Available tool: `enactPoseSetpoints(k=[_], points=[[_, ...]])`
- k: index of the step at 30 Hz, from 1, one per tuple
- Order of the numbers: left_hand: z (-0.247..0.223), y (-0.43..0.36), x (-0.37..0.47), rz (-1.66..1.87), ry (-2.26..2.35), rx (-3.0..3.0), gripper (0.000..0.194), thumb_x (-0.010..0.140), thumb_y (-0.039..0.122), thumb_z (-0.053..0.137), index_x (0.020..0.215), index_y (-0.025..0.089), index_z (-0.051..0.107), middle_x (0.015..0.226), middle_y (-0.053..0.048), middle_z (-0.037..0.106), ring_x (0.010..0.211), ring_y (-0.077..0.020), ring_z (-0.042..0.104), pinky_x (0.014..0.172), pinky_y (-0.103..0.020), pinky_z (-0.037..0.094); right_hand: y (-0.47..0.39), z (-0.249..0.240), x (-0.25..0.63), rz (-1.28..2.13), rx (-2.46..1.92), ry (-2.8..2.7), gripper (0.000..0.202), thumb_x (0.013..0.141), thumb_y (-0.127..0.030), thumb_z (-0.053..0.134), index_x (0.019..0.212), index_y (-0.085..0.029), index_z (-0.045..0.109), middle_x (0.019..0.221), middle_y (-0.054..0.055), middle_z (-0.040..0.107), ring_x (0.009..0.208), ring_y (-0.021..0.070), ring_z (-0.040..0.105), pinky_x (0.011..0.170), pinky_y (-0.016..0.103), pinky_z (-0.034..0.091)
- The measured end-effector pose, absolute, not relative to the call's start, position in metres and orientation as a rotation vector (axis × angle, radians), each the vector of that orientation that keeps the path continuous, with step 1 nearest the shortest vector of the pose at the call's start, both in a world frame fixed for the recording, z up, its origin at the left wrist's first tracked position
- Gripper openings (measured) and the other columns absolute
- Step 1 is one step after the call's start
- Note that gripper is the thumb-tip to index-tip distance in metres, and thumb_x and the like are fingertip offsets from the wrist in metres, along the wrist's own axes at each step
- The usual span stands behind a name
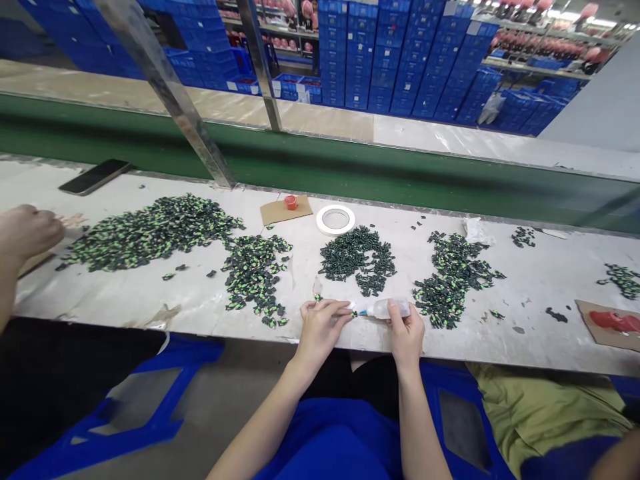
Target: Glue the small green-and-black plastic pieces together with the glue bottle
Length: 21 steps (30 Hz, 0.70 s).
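My right hand [407, 333] is closed around a clear squeeze bottle [383, 309] with a blue nozzle tip that points left. In my left hand [324, 327] the thumb and fingers pinch a small dark part [355, 313], and the nozzle tip is right by it; whether they touch I cannot tell. Behind my hands lies a pile of small dark green pieces [357, 257]. A heap of black parts with bright green spots [257, 277] is left of my left hand. Another such heap [450, 280] sits to the right of the bottle.
A white tape roll [324, 220] and a cardboard piece [273, 213] with a red cap [291, 202] lie farther back. A co-worker's hand [30, 233] is at the left by a big heap [155, 233] and a phone [95, 177]. Metal posts [170, 93] rise behind.
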<state>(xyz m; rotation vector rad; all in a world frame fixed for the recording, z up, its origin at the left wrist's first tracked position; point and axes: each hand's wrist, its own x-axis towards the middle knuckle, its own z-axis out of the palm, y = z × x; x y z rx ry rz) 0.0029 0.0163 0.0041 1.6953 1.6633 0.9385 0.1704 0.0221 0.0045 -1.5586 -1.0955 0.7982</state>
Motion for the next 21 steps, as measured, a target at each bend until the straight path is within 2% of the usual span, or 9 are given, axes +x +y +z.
enactPoseSetpoints(k=[7, 21], points=[[0.0055, 0.0166, 0.0035, 0.931, 1.670, 1.685, 0.018, 0.075, 0.015, 0.074, 0.090, 0.023, 0.070, 0.084, -0.003, 0.078, 0.099, -0.0260, 0.067, 0.094, -0.049, 0.032, 0.0229, 0.0016, 0.1727, 0.799, -1.565, -1.125, 0.041, 0.077, -0.057, 0.059, 0.063, -0.020, 0.052, 0.055, -0.002, 0.057, 0.053, 0.0142, 0.048, 0.051, 0.025, 0.038], [0.0018, 0.0169, 0.0039, 0.949, 1.701, 1.705, 0.017, 0.073, 0.017, 0.075, 0.087, 0.025, 0.071, 0.081, 0.000, 0.078, 0.096, -0.0245, 0.068, 0.093, -0.046, 0.032, 0.0216, 0.0103, 0.1677, 0.779, -1.585, -1.083, 0.041, 0.073, -0.059, 0.058, 0.062, -0.020, 0.051, 0.054, -0.003, 0.053, 0.053, 0.0143, 0.048, 0.053, 0.025, 0.037]])
